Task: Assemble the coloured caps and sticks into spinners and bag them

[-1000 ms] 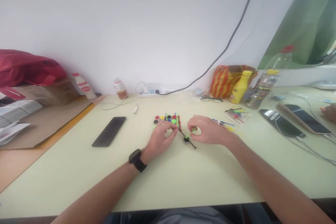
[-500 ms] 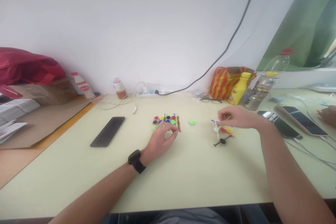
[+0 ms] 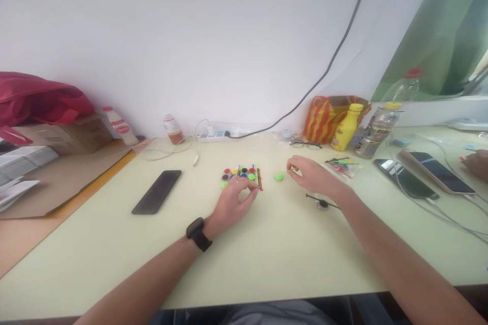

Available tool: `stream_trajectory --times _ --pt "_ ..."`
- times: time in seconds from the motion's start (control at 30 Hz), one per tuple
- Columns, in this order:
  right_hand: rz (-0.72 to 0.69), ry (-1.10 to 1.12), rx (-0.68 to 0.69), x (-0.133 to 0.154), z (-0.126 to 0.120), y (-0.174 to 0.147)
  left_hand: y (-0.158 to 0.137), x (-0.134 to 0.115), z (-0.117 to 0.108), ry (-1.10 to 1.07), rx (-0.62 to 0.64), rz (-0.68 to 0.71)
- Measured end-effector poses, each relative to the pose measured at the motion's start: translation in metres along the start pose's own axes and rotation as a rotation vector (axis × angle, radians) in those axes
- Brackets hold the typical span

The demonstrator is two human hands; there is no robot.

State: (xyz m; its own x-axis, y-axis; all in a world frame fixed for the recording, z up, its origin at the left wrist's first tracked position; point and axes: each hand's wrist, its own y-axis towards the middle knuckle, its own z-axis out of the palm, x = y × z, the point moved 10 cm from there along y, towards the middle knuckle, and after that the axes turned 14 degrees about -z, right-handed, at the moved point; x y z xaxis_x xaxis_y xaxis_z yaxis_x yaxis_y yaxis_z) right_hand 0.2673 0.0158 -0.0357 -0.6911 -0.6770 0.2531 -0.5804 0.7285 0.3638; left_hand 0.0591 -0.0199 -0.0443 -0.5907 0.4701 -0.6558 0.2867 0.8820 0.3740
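My left hand point(image 3: 233, 200) rests on the table in a pinch. Its thumb and index fingertips meet at the lower end of a red stick point(image 3: 260, 180), and whether they grip anything is unclear. Under and beyond it lie several small round pieces, among them a red one point(image 3: 227, 171) and a black one point(image 3: 244, 170). My right hand point(image 3: 307, 175) is closed on a thin green stick point(image 3: 293, 168), mostly hidden by the fingers. Left of that hand sits a lone bright green round piece point(image 3: 279, 176). Below its wrist a black round piece point(image 3: 323, 204) lies with a black stick.
Loose coloured sticks point(image 3: 341, 162) lie right of my right hand. A dark phone point(image 3: 157, 192) is at left, two more phones point(image 3: 406, 179) at right. Bottles, a striped bag point(image 3: 320, 119), glasses point(image 3: 305, 145) and a power strip point(image 3: 213, 136) line the wall. Another person's hand point(image 3: 476, 164) shows far right.
My right hand has moved left with the green stick, from above the coloured pieces to beside the lone green piece. My left hand stays in place.
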Motion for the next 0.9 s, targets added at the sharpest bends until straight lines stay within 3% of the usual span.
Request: stream_trajectory --times 0.3,0.5,0.6,0.77,0.9 --pt "0.014 0.066 0.027 0.003 0.006 -0.002 0.000 0.000 0.000 -0.003 -0.009 0.001" --pt "-0.067 0.316 0.281 0.031 0.017 -0.007 -0.005 0.000 0.011 -0.038 0.126 -0.023" --pt "-0.057 0.363 0.321 0.040 0.013 -0.013 -0.010 -0.005 0.017 -0.036 0.190 0.002" --pt "-0.034 0.338 0.201 0.056 0.009 -0.020 -0.013 -0.011 0.018 -0.046 0.230 0.022" --pt "-0.050 0.462 0.072 0.073 0.024 -0.022 -0.014 -0.021 0.019 -0.090 0.259 0.069"
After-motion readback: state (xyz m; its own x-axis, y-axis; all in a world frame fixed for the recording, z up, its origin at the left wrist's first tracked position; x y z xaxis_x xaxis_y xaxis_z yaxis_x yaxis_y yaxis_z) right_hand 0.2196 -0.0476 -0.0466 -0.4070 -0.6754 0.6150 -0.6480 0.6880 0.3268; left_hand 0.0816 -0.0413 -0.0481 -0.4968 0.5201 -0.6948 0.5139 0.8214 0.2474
